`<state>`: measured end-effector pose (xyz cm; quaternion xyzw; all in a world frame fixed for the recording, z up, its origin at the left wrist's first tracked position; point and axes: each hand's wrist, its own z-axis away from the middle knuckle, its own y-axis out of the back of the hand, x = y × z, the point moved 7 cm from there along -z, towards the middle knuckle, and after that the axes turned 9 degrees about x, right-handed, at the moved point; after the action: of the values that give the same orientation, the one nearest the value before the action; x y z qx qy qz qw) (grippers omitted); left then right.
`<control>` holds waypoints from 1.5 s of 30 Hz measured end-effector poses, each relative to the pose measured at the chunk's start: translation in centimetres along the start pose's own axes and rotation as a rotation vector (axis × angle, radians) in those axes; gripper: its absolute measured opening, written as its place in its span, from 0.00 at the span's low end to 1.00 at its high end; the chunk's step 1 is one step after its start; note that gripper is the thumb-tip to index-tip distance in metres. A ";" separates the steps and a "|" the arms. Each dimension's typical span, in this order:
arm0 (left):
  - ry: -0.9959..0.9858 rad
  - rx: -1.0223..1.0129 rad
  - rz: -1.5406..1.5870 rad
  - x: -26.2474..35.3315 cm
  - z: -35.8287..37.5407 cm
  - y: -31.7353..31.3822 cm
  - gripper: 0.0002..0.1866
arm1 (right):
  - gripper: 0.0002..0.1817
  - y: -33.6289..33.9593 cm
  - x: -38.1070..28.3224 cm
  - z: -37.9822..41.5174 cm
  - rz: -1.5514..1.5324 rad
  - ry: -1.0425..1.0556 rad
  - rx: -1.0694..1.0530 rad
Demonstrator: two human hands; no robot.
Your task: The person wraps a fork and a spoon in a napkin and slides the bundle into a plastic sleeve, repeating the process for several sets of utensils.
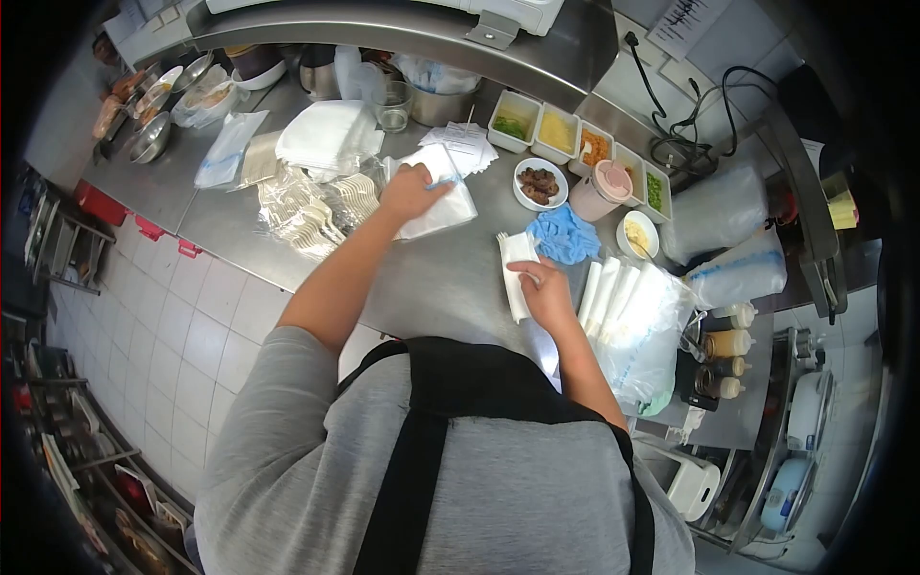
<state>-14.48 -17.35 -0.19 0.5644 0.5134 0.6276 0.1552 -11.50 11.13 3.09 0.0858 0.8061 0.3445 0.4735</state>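
My left hand is at a stack of white paper napkins in clear plastic, its fingers curled onto the top. My right hand holds a white napkin roll upright along the counter's near side; what look like fork tines poke out at its far end. Right of that hand, several finished-looking white rolls lie on a clear plastic bag. Pale disposable forks in clear plastic lie left of my left hand, with another cutlery bundle beside them. A crumpled blue cloth or glove sits just beyond the roll.
Food tubs line the back right, near a bowl of dark pieces, a lidded pink container and a small bowl. White foam containers stand at the back left. Sauce bottles stand far right. A metal shelf overhangs the counter.
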 end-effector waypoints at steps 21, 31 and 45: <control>0.321 0.141 0.948 -5.4 1.8 5.8 0.11 | 0.12 -9.2 -3.0 -12.2 -0.026 0.046 0.015; 0.678 0.236 1.109 -12.6 7.4 7.8 0.23 | 0.15 -15.6 -3.8 -11.1 -0.092 0.051 -0.006; 0.494 0.285 1.299 -10.7 3.5 6.1 0.11 | 0.13 -12.2 1.3 -13.3 -0.147 -0.092 0.147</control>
<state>-5.68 -26.61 -1.63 0.6123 0.1706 0.6296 -0.4468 -20.81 -3.72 -1.42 0.0767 0.8108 0.2446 0.5262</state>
